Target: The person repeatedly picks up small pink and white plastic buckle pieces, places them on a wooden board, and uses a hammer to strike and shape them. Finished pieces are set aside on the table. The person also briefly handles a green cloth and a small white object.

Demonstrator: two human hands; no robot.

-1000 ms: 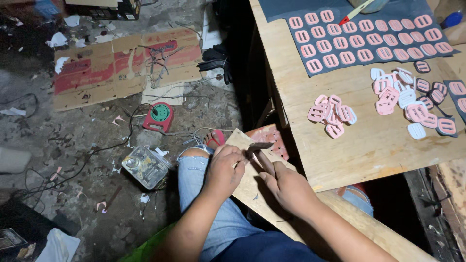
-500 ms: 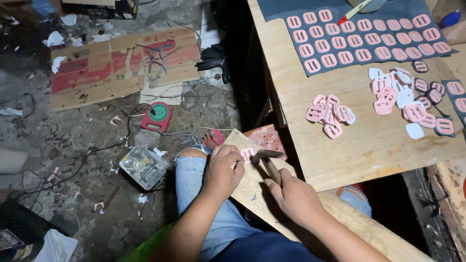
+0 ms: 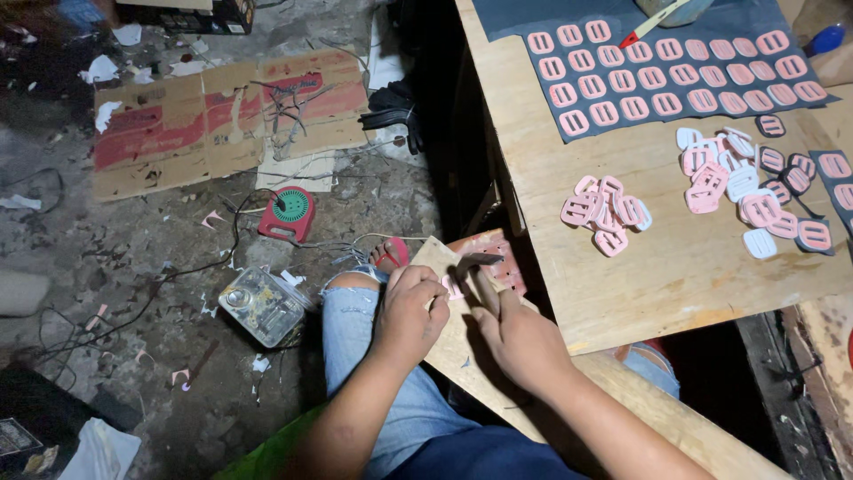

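Your left hand [image 3: 410, 311] curled, pinching a small pink buckle piece [image 3: 453, 286] near the far end of the wooden board [image 3: 444, 356] across your lap; your right hand [image 3: 520, 336] closed on a dark-handled blade [image 3: 475, 260] touching that piece; loose pink pieces [image 3: 604, 211] near the table's [image 3: 675, 276] near edge

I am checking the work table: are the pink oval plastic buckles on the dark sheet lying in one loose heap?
No, the pink oval plastic buckles on the dark sheet lie flat in neat rows, apart from each other.

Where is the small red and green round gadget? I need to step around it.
In the head view, the red and green gadget lies on the floor left of the table, just below the flattened cardboard and above the clear plastic box.
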